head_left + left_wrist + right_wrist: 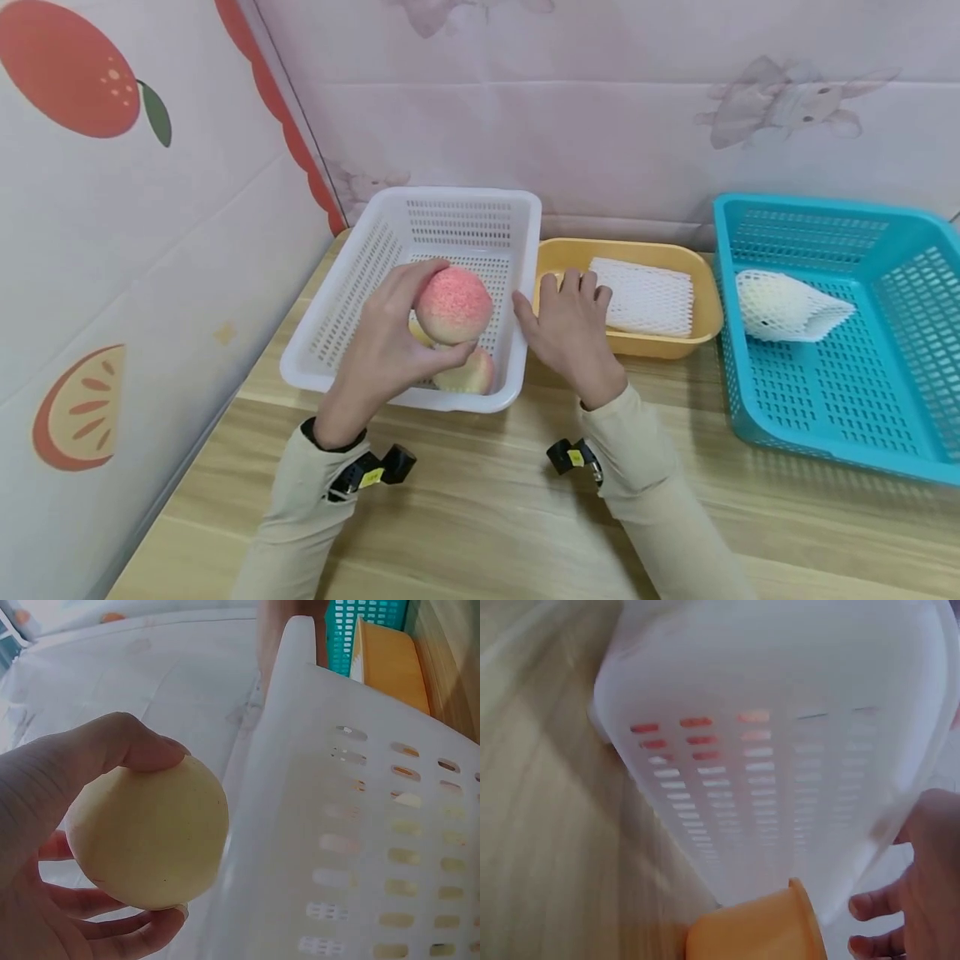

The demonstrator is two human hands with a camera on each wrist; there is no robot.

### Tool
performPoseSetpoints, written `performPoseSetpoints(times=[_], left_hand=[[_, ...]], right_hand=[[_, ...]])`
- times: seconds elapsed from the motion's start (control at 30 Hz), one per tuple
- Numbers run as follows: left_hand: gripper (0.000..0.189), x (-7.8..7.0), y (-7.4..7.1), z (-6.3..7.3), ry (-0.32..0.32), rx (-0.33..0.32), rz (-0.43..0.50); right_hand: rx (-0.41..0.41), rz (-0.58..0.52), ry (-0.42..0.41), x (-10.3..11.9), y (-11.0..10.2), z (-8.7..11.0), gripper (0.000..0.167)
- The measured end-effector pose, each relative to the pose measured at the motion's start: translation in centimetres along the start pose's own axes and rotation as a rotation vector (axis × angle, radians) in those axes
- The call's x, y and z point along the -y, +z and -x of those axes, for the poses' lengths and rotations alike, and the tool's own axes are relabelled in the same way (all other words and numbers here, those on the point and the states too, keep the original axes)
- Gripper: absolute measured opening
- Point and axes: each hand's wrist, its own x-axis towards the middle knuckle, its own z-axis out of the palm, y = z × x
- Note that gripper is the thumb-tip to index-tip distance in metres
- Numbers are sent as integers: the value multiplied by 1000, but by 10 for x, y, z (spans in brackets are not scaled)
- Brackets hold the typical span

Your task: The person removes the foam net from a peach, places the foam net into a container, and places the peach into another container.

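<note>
A pink-and-cream peach (454,305) is gripped in my left hand (384,340), thumb on one side and fingers round the other. It is held above the white basket (465,402); its pale, smooth side (150,832) faces the left wrist camera. Below it another peach (471,375) lies in the basket, with a yellowish fruit (420,333) partly hidden behind the held one. My right hand (570,329) reaches over the near edge of the yellow bin (637,248), fingers spread. Its fingertips are beside the white foam nets (651,300), and its thumb is near the white basket's rim.
At the right stands a teal basket (825,205) containing a pale fruit in a foam net (780,307). The three containers sit side by side on the wooden table (480,500), close to the back wall (600,150). A side wall (187,292) borders the left.
</note>
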Motion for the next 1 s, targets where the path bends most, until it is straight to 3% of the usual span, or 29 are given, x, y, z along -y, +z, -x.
performPoseSetpoints(times=[0.3,0.53,1.0], left_hand=[[74,1,-1,1,1,-8,-5],[75,1,-2,0,-7,2,-3],[74,1,-6,0,-38,8,-40]], right_hand=[[140,-5,-38,-3,0,-6,51],[123,-19,-70,-4,1,-8,49],[146,0,-37,-1,-2,-4,54]])
